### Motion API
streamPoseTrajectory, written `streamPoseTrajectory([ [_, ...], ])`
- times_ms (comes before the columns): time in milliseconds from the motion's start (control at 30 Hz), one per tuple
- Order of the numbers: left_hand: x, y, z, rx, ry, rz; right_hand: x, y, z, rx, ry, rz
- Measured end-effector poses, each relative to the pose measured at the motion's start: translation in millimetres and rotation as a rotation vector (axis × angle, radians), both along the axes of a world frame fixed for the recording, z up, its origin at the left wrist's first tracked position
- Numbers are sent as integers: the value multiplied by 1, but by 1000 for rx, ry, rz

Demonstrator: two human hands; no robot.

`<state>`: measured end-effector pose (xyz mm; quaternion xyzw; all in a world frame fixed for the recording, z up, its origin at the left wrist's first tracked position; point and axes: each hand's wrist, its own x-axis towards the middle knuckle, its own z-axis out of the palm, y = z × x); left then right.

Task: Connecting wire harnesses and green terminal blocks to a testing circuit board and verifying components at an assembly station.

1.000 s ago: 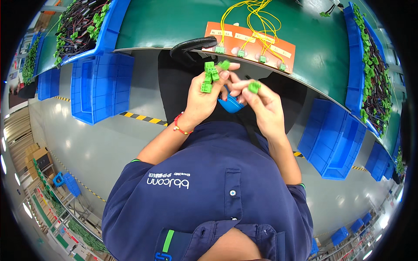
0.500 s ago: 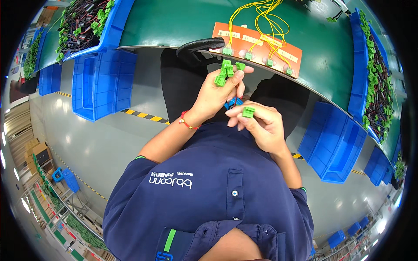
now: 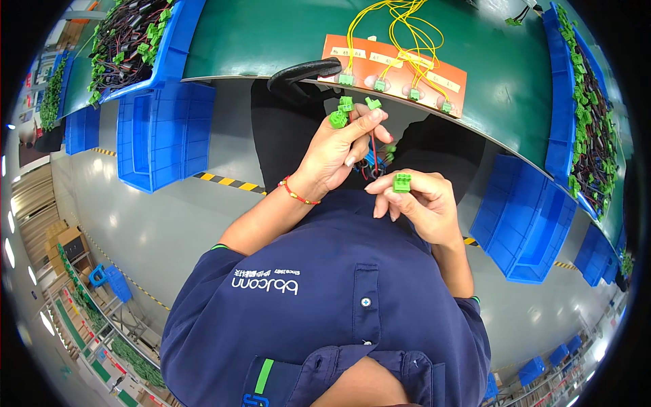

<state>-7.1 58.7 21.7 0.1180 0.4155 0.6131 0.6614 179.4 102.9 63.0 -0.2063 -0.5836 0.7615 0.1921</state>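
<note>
My left hand [image 3: 337, 148] is closed in a pinch on green wire connectors; one green connector [image 3: 373, 103] sticks out at its fingertips, and two more [image 3: 342, 112] stand above its knuckles. A red wire [image 3: 373, 152] runs down from these fingers. My right hand [image 3: 432, 207], to the right and a little nearer, pinches another green connector [image 3: 401, 182] between thumb and forefinger. Between the hands hangs a bundle of dark wires with a blue part [image 3: 367, 165], mostly hidden. Beyond them, an orange board [image 3: 337, 49] at the table edge carries several green sockets with yellow wires [image 3: 413, 37].
The green table [image 3: 264, 41] lies ahead, with a black clamp-like piece [image 3: 298, 73] on its edge. Blue bins of wired green connectors flank it, left [image 3: 178, 41] and right [image 3: 557, 122]. Empty-looking blue bins [image 3: 166, 136] hang below the edge on both sides.
My right hand has shifted slightly right, away from the left, with its green connector. The green connectors above my left hand have spread and turned, and the red wire between the hands now shows.
</note>
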Motion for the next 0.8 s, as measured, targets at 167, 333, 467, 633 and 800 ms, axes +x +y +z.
streamPoseTrajectory([
  [167,2,0,2,-21,185,73,-6,2,-2,138,-28,68],
  [333,7,3,-1,13,127,51,-8,2,-6,174,-9,58],
  [467,8,5,-3,53,-256,38,-8,2,-3,118,9,8],
  [633,6,7,-4,102,-559,-13,-8,2,-3,169,58,-17],
  [800,4,7,-7,114,-542,-37,-12,0,1,234,83,-14],
])
